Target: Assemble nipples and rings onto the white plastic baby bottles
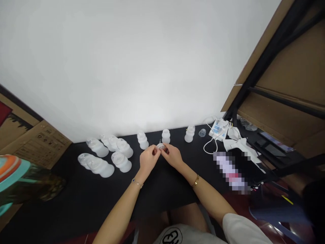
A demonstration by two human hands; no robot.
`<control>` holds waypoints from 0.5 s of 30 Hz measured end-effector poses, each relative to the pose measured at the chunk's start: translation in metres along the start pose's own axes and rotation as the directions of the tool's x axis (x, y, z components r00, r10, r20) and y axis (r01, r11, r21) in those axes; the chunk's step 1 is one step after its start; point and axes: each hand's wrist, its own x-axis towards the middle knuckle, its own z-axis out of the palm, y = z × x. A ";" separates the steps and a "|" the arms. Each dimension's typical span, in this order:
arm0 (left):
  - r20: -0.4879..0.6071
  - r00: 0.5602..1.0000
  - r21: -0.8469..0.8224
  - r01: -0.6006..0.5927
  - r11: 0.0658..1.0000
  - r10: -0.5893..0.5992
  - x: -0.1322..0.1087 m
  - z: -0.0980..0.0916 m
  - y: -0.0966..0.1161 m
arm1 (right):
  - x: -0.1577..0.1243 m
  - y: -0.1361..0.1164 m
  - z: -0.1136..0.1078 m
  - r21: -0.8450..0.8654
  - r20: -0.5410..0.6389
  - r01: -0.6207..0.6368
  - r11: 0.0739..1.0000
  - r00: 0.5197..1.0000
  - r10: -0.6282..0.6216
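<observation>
In front of me, my left hand (149, 158) and my right hand (173, 156) meet over the black table. Both sets of fingers pinch a small white bottle collar (160, 145) between them, with a thin clear tip sticking up from it. Just behind my hands stands an uncapped white baby bottle (166, 136). A baby bottle with a clear cap (143, 140) is upright to the left of it. To the right is another baby bottle (189, 134), and a clear dome cap (202, 132) lies beside that one.
Several capped baby bottles (100, 166) are grouped on the table's left side. A large tumbler (30, 179) and a cardboard box (43, 142) are at the far left. On the right lie a power strip (219, 128), white cables and crumpled white paper (241, 147). A white wall (152, 67) rises behind.
</observation>
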 end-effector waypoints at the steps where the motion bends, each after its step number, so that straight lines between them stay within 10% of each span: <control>1: -0.001 1.000 0.022 -0.005 1.000 0.005 0.000 0.000 0.000 | 0.000 0.001 0.000 -0.005 0.001 0.000 1.000 1.000 0.000; 15: 0.074 0.997 -0.237 0.021 0.971 -0.003 0.001 0.005 -0.002 | 0.001 0.003 -0.002 0.164 -0.014 -0.023 0.986 1.000 0.026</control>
